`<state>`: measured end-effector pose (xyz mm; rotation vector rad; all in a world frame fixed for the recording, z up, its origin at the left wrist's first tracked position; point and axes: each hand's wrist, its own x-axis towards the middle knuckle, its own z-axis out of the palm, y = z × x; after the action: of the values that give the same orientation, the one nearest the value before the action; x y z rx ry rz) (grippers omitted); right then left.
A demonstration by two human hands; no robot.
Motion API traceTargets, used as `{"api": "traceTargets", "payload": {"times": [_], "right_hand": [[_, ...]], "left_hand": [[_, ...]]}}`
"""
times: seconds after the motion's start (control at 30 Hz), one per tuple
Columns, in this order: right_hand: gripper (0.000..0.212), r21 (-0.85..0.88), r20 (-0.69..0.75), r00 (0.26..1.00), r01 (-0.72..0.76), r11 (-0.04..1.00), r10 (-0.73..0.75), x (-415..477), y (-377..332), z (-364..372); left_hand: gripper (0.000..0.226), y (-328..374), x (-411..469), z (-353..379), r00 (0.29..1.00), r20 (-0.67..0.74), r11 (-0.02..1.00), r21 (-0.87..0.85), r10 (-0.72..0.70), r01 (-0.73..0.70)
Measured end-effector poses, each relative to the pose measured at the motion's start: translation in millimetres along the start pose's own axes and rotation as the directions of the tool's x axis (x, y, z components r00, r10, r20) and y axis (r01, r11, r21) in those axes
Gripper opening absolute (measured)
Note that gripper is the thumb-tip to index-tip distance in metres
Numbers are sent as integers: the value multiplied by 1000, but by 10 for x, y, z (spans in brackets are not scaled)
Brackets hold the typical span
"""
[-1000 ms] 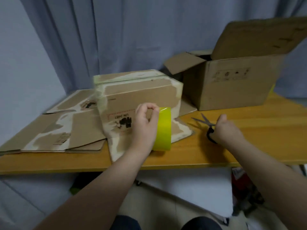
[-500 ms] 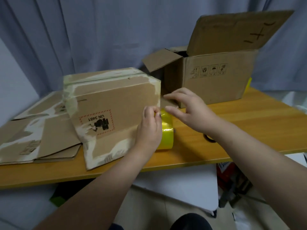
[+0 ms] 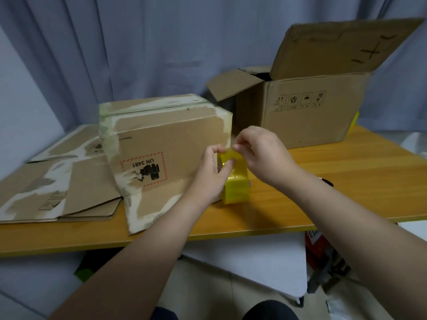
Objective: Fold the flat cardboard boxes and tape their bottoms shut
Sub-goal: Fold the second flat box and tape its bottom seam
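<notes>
Grey-blue curtain (image 3: 161,42) behind, orange wooden table (image 3: 323,181) in front. Folded brown cardboard box with red-framed UN 3481 label (image 3: 166,135) sits mid-table, long axis left-right, label upside down, one flap lying flat toward the camera. Flattened brown cardboard boxes (image 3: 34,181) lie just left of it; large open brown carton (image 3: 312,116) stands behind right. Yellow tape roll (image 3: 236,188) stands on edge at the box's right end, band facing the camera. Left hand (image 3: 208,179) curls round the roll's top; right hand (image 3: 263,155) pinches the loose tape end with thumb and forefinger.
</notes>
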<state>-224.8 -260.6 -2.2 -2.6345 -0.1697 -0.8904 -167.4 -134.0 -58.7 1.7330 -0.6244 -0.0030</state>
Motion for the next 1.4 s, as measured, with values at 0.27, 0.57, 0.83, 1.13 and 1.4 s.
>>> {"api": "traceTargets", "payload": {"times": [0.27, 0.57, 0.83, 1.13, 1.4], "right_hand": [[27, 179, 173, 984, 9, 984, -41, 51, 9, -181], [17, 49, 215, 975, 41, 998, -50, -1, 69, -76], [17, -184, 66, 995, 85, 979, -74, -79, 140, -123], [70, 640, 315, 876, -480, 600, 365, -555, 42, 170], [65, -398, 148, 875, -374, 838, 461, -240, 537, 355]], "left_hand": [[8, 86, -45, 34, 999, 9, 994, 100, 46, -46], [19, 29, -120, 38, 997, -18, 996, 36, 80, -79], [11, 23, -165, 58, 995, -55, 994, 70, 82, -78], [33, 60, -136, -51, 998, -44, 999, -20, 49, -50], [28, -71, -272, -548, 985, 154, 786, 598, 81, -158]]}}
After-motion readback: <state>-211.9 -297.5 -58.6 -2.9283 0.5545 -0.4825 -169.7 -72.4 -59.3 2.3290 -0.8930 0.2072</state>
